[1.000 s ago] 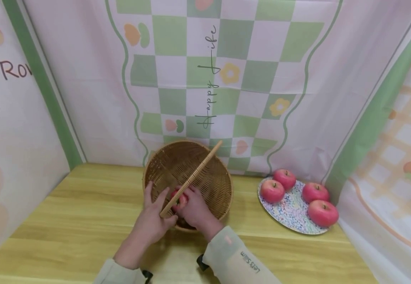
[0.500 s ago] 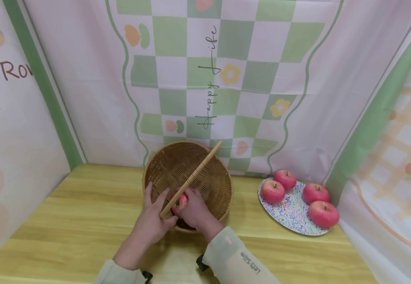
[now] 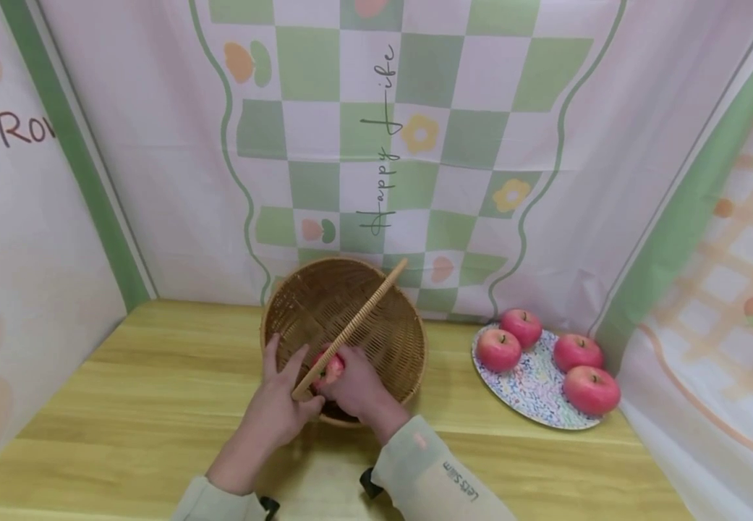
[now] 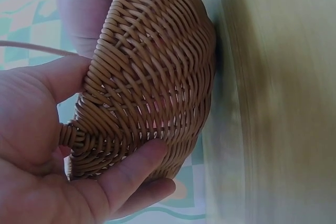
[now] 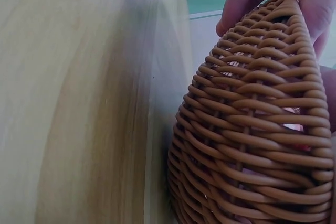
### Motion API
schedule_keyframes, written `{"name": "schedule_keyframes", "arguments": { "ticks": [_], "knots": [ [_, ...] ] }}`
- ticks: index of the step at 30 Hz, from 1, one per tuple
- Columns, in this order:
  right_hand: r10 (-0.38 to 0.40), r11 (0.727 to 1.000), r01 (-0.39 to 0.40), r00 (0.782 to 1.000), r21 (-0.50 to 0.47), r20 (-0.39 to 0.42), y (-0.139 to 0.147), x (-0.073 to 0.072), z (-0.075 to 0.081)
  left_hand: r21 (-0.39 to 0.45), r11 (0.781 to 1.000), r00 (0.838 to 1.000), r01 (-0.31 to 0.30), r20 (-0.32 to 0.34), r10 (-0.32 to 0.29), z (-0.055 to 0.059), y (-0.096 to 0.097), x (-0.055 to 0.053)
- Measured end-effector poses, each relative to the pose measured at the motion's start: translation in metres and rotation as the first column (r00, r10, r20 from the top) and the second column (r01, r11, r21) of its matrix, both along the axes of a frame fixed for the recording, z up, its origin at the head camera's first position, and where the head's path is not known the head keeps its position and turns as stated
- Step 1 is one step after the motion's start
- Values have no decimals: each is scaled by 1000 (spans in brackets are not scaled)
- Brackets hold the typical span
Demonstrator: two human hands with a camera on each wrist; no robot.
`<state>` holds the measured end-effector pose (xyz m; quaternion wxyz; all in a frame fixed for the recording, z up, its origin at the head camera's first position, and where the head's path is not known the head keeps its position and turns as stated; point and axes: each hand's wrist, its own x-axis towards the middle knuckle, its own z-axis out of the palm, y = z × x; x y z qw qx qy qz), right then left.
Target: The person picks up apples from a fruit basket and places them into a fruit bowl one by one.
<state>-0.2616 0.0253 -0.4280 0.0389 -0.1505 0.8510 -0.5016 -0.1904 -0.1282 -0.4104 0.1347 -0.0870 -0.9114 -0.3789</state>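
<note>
A round brown wicker basket [image 3: 392,340] with an arched handle [image 3: 366,311] stands on the wooden table. My left hand [image 3: 278,405] grips its near-left rim beside the handle's end. In the left wrist view, the left thumb is at the rim while the fingers lie against the woven outer wall. My right hand [image 3: 358,387] reaches inside and holds a red apple [image 3: 333,372] low in the basket, under the handle. The handle hides part of that apple, and the right fingertips are hidden too. Through the weave [image 5: 252,119], bits of red and pink show in the right wrist view.
On the right of the table [image 3: 174,369] lies a speckled plate [image 3: 526,394] bearing several red apples [image 3: 591,391]. A checkered curtain [image 3: 311,130] hangs right behind the basket. Patterned cloth panels [image 3: 741,289] close in both sides.
</note>
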Motion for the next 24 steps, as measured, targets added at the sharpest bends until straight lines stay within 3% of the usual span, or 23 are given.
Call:
{"name": "schedule_keyframes", "arguments": {
  "ticks": [4, 8, 14, 24],
  "knots": [
    [21, 999, -19, 999, -51, 46, 1, 1, 3, 0, 1000, 1000, -6, 3, 6, 0, 0, 0],
    [75, 977, -39, 983, -212, 165, 4, 0, 7, 14, 1000, 999, -5, 32, 5, 0, 0, -1],
    [102, 883, 57, 946, -466, 309, 9, -5, 10, 57, 998, 997, -9, 76, 5, -2, 0, -2],
    [172, 780, 108, 910, -616, 377, 17, -2, 20, 74, 997, 996, -21, 91, 14, -2, 0, -3]
  ]
}}
